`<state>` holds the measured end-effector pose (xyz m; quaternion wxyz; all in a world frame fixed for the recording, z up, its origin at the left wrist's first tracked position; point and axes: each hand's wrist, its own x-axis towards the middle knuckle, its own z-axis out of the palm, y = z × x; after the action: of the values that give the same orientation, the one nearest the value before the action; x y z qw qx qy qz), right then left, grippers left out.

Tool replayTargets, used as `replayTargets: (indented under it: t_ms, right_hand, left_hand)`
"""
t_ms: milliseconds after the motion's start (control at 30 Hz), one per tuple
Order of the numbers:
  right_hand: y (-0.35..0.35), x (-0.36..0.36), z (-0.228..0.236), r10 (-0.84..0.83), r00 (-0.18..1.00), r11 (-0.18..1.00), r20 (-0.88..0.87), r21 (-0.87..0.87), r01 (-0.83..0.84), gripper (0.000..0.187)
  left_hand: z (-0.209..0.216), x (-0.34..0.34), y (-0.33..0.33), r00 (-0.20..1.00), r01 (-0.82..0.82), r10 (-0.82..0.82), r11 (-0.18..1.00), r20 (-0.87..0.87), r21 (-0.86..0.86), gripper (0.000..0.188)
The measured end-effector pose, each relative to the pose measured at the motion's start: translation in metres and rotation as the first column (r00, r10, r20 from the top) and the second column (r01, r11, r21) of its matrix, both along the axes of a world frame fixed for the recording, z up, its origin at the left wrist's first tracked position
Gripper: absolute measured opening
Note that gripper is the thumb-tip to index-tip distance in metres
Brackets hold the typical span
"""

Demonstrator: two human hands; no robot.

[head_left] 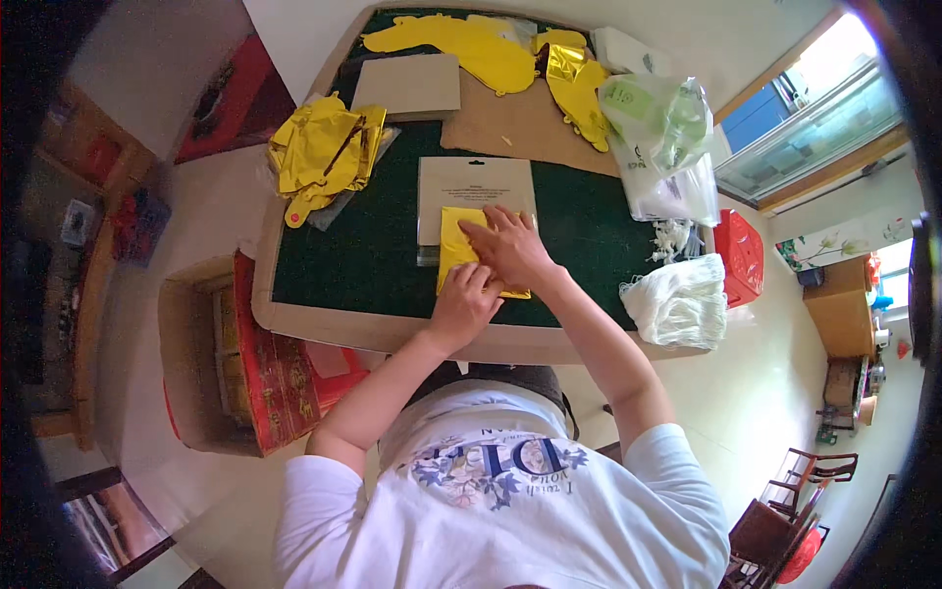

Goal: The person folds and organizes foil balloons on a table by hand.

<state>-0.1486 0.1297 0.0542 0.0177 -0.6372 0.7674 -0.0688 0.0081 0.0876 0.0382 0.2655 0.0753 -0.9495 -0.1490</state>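
Note:
On the green tabletop in front of me lies a folded yellow foil balloon (453, 234), partly over a grey-beige backing card (446, 185) with a hang hole and small print. My right hand (512, 253) rests flat on the foil's right side, fingers stretched out. At the foil's lower edge, my left hand (465, 308) has its fingers curled in and closed on it. Both hands touch each other or nearly so; what sits under the left fingertips is hidden.
A heap of yellow foil balloons (329, 147) lies left, beside stacked cards (407, 83). Flat yellow foil (461, 47) spreads at the back. Plastic bags (667, 147) and a white string bundle (677, 304) are on the right. An open cardboard box (196, 358) stands below the table's left edge.

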Motion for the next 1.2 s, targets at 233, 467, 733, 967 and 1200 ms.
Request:
replayTargets:
  t_ms: [233,467,733,967,1200]
  right_hand:
    - [-0.012,-0.034,0.004,-0.019,0.913,0.997,0.408,-0.06,0.048,0.053]
    - [-0.008,-0.029,0.012,-0.013,0.921,0.996,0.389,-0.08,0.048,0.039]
    - [0.075,-0.028,0.02,-0.211,0.781,0.931,0.588,-0.123,0.345,0.026]
    - [0.109,0.015,0.005,-0.23,0.898,0.924,0.376,-0.204,0.322,0.033]
    - [0.096,0.013,-0.011,-0.209,0.867,0.897,0.452,-0.264,0.355,0.028]
  left_hand:
    - [-0.005,-0.011,0.001,1.0,-0.004,0.005,1.0,0.014,-0.026,0.026]
    - [-0.009,-0.021,-0.001,0.999,-0.041,0.04,0.999,0.031,0.022,0.026]
    - [0.008,0.041,-0.04,0.988,-0.155,0.151,0.975,0.035,0.16,0.045]
    - [-0.006,0.051,-0.038,0.979,-0.2,0.192,0.965,0.065,0.169,0.048]
    - [-0.009,0.041,-0.044,0.974,-0.227,0.227,0.96,0.02,0.163,0.035]
